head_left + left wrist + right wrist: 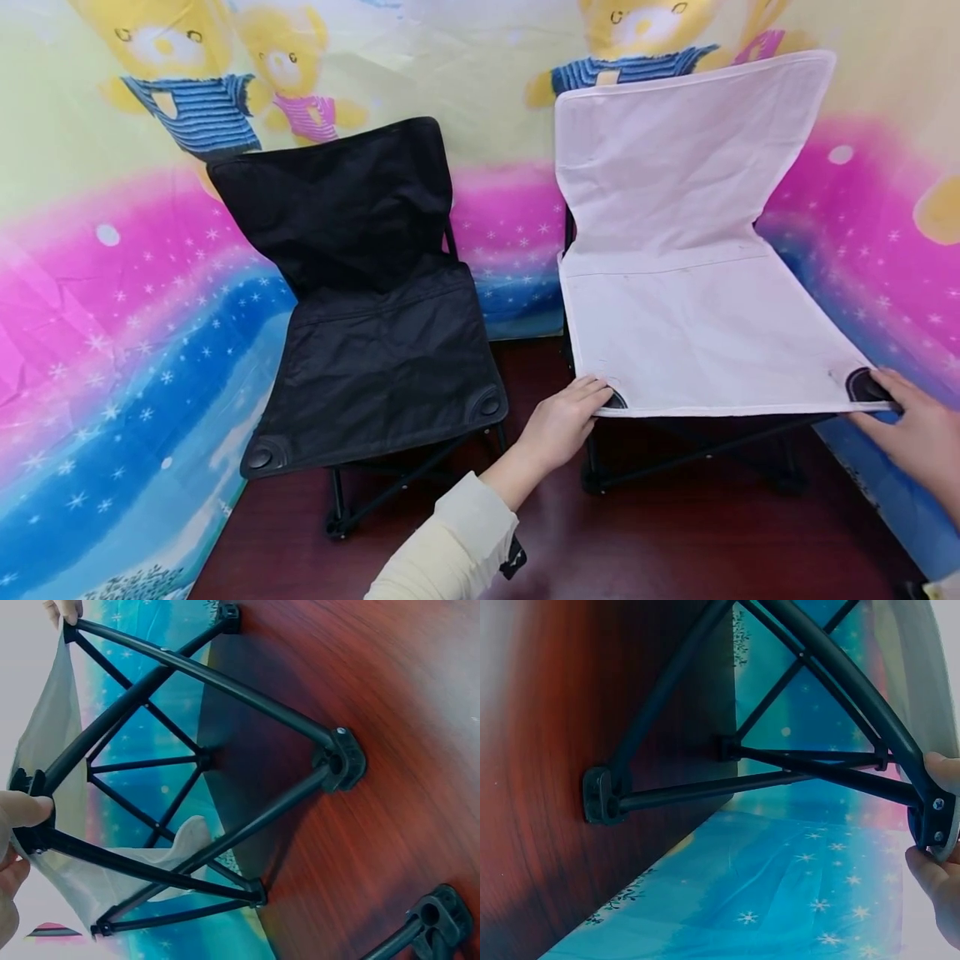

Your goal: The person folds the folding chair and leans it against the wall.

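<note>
A white folding chair (697,333) stands unfolded on the right in the head view, its fabric seat and backrest spread out. My left hand (562,423) grips its front left corner, fingers on top of the seat by the black corner patch. At the front right corner, my right hand (918,429) holds the other patch between thumb and fingers. Both wrist views show the black crossed legs (225,686) beneath the seat, with the thumb (28,808) against the plastic corner joint (934,814) in each. Left of it stands a black folding chair (382,367), also unfolded, touched by neither hand.
Both chairs stand on a dark red wood-grain surface (637,542). A printed cloth (502,208) with bears and snowflakes hangs behind them and along the sides. A small black object (513,558) shows beside the left sleeve.
</note>
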Demonstrator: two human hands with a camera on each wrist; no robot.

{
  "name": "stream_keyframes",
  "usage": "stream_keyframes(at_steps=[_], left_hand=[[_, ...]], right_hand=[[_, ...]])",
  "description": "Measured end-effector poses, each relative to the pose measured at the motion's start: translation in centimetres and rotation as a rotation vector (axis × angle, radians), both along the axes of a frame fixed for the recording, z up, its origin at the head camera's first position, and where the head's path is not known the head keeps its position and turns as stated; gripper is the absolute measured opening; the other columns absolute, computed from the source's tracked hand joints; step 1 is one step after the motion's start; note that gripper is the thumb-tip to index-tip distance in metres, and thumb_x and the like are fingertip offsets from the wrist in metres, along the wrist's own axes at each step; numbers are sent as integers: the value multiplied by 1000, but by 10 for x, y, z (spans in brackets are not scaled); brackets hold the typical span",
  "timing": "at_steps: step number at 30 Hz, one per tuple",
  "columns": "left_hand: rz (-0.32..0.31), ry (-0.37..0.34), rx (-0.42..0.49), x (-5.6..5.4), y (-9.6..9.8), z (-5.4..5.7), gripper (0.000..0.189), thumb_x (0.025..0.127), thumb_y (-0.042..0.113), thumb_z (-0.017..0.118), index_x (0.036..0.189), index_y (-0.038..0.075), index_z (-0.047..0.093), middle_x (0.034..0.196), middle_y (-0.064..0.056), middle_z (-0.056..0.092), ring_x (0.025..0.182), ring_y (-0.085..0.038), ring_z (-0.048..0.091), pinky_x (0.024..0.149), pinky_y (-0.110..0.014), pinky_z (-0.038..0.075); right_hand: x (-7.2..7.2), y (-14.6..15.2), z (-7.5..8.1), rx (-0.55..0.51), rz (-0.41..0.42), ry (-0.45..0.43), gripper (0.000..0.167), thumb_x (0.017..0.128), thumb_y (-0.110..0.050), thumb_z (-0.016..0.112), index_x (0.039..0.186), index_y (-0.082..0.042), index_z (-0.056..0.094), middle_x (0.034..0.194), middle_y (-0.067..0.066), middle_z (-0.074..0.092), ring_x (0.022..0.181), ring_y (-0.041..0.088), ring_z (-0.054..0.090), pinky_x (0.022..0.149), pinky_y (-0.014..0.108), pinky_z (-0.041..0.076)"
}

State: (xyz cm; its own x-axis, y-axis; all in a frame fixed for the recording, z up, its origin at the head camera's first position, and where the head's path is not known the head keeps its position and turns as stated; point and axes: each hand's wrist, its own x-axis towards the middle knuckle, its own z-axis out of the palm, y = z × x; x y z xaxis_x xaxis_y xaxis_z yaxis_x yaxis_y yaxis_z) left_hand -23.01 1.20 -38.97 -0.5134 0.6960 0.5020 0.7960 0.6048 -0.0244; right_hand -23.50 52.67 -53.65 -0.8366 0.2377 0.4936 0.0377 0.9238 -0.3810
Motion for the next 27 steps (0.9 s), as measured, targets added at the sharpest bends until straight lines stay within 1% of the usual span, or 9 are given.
stream_keyframes(at_steps=[4, 12, 14, 16, 17, 19, 21, 24, 27], left_hand=[[-32, 42, 58, 1, -3, -4, 39, 75, 9, 66, 113, 10, 58, 117, -2, 54, 113, -10, 43, 93, -16, 26], [-84, 30, 131, -3, -2, -11, 38, 75, 6, 65, 112, 8, 58, 117, -4, 54, 113, -12, 43, 94, -16, 25], [-95, 32, 150, -3, -2, -12, 37, 75, 6, 65, 112, 8, 59, 116, -4, 54, 113, -12, 43, 94, -17, 25], [-102, 32, 174, -3, -2, -14, 37, 75, 5, 65, 111, 7, 59, 116, -5, 54, 113, -13, 43, 94, -17, 25], [-104, 31, 186, -4, -1, -15, 36, 75, 4, 65, 111, 7, 59, 115, -5, 55, 113, -13, 43, 95, -17, 25], [-106, 30, 214, -4, 0, -16, 35, 75, 3, 64, 110, 6, 60, 114, -5, 55, 112, -13, 44, 95, -18, 25], [-105, 32, 233, -4, 1, -17, 34, 76, 3, 63, 110, 6, 60, 114, -5, 56, 112, -13, 44, 95, -19, 25], [-104, 37, 251, -4, 2, -17, 33, 77, 2, 62, 110, 4, 59, 113, -6, 56, 112, -13, 45, 95, -19, 25], [-96, 49, 256, -5, 2, -16, 34, 76, 1, 62, 110, 4, 59, 113, -6, 56, 111, -14, 45, 95, -20, 26]], right_hand=[[1, -5, 2, -10, -29, -36, 85, 72, -32, 68, 137, -10, 18, 141, 12, 13, 121, 42, 18, 80, 60, 27], [2, -5, -1, -111, -78, -22, 80, 73, -33, 67, 137, -16, 21, 140, 7, 18, 118, 42, 26, 78, 58, 32], [4, -10, 5, -112, -100, -16, 79, 73, -34, 67, 136, -17, 23, 139, 6, 21, 116, 41, 32, 73, 43, 44], [11, -27, 24, -122, -113, -21, 77, 74, -34, 66, 135, -17, 24, 138, 3, 22, 114, 40, 35, 64, 38, 46], [20, -46, 43, -134, -112, -32, 74, 76, -32, 65, 135, -12, 25, 138, 7, 23, 111, 42, 37, 57, 30, 46], [17, -42, 39, -162, -111, -37, 73, 76, -33, 64, 135, -13, 25, 138, 7, 23, 106, 42, 40, 44, 19, 38], [14, -37, 33, -202, -103, -27, 73, 75, -34, 64, 134, -15, 26, 137, 7, 24, 100, 41, 42, 42, 18, 37], [-2, -2, -1, -236, -110, 17, 74, 71, -36, 68, 132, -24, 29, 136, 5, 29, 97, 13, 46, 40, 8, 31], [1, -9, 6, -265, -114, 44, 72, 70, -35, 69, 131, -26, 31, 134, 2, 31, 92, -12, 38, 45, 4, 32]])
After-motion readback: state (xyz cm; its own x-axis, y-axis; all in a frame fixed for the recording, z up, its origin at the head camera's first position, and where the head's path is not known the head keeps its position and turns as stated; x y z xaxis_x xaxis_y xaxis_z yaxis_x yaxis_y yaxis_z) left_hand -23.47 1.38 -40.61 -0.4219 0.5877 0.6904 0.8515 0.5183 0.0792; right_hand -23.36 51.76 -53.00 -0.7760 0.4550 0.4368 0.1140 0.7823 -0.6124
